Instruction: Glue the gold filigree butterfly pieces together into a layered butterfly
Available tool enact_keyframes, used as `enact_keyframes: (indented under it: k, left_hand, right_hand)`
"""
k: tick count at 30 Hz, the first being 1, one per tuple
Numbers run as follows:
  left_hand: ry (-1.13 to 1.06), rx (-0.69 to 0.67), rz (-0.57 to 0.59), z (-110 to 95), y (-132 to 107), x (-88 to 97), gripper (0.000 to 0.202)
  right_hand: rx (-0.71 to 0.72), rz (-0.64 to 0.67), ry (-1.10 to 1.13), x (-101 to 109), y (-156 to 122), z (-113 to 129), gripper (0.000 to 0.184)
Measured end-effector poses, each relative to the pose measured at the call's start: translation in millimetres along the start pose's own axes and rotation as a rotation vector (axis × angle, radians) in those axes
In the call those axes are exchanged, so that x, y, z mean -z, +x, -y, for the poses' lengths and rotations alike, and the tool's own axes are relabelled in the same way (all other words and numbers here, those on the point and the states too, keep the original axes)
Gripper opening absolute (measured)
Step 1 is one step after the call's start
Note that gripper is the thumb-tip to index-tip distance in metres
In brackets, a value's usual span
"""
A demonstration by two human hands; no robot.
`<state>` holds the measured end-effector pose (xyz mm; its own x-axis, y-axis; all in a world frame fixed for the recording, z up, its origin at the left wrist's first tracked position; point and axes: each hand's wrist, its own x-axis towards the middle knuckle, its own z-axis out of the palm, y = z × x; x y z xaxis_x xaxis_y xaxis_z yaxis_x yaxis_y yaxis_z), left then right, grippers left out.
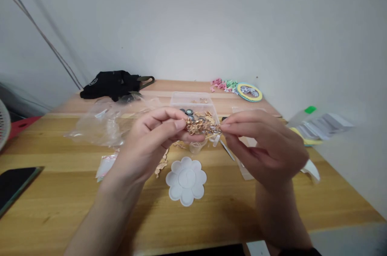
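- Closest in view, the left hand (148, 145) and right hand (267, 147) are raised above a honey-toned wooden table (211, 215).
- The left fingers (178, 125) close narrowly on one side of a tangled clump of gold-toned charms (201, 125), and the right fingertips (225, 126) pinch the other side. The clump sits between the hands, in line with a clear plastic box (193, 103) from this view.
- Risk: the clump has only a small pinch on each side, so a slipping grip could drop pieces onto the table. A hard pull on the tangle could bend thin parts or send small pieces flying.
- Below the hands lies a white flower-shaped palette (186, 180), with a loose gold charm (161, 165) just left of it.
- To the left are a crumpled clear plastic bag (102, 125) and a dark phone (15, 187).
- To the right lies a stack of cards (323, 127).
- Farthest away are a black bag (113, 84), pink and green paper bows (222, 84), and a round picture disc (249, 92).
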<state>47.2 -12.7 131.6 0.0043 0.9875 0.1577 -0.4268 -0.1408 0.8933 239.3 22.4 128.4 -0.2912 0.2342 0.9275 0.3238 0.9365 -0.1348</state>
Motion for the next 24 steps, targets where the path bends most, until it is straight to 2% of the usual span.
enact_keyframes:
  k: [11,18,24]
  left_hand:
    - [0.169,-0.142,-0.015,5.0,-2.7,-1.9,0.01]
    - [0.296,-0.171,-0.022,8.1,-2.3,0.1,0.012]
    - [0.281,-0.192,-0.046,7.4,-1.3,-1.3,0.009]
  right_hand:
    - [-0.003,0.051,-0.032,2.9,0.2,3.5,0.018]
    - [-0.023,0.073,-0.048,3.3,-0.1,5.7,0.018]
    - [-0.094,0.132,0.043,7.0,3.2,7.4,0.012]
